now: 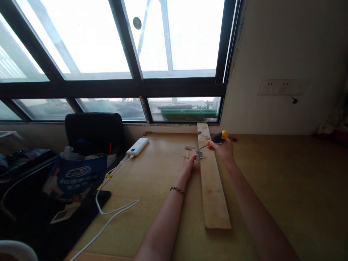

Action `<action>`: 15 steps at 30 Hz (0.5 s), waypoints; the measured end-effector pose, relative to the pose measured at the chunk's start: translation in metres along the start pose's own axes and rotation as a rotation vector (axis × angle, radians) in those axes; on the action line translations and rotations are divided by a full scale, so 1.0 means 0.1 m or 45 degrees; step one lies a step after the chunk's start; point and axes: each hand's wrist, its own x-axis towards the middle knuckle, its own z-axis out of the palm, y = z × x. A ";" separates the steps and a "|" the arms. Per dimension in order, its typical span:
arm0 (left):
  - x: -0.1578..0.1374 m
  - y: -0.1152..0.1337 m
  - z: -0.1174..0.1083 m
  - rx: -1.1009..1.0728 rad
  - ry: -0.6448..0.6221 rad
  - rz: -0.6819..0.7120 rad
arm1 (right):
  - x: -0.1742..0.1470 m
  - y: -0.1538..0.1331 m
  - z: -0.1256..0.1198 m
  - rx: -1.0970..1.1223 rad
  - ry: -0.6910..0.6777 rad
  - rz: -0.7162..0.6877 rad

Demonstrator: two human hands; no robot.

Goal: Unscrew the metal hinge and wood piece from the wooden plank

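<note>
A long wooden board (214, 192) lies on the table, running from near me toward the window. A small metal hinge (199, 154) sits at its left edge, joining over to a small wood block (190, 148). My left hand (189, 161) is closed on that block beside the hinge. In my right hand (223, 149) is a screwdriver (218, 137) with a black and yellow handle, gripped near its shaft end. It is tilted, with its tip at the upper part of the hinge. Whether a screw is under the tip is too small to tell.
A white power bank (137, 146) with a white cable (114, 212) lies on the table (163, 181) at left. Beyond the table's left edge stands a black chair (94, 128) with a blue bag (77, 177). Window and wall bound the far side.
</note>
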 end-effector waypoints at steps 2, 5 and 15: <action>0.00 -0.01 0.00 -0.017 0.001 0.000 | 0.00 0.05 0.04 -0.053 0.100 -0.019; 0.01 -0.01 0.01 -0.022 0.005 -0.020 | 0.01 0.06 0.06 -0.005 0.164 -0.035; -0.01 0.04 -0.01 -0.087 -0.023 -0.076 | -0.13 0.44 -0.80 -0.794 -0.207 -0.912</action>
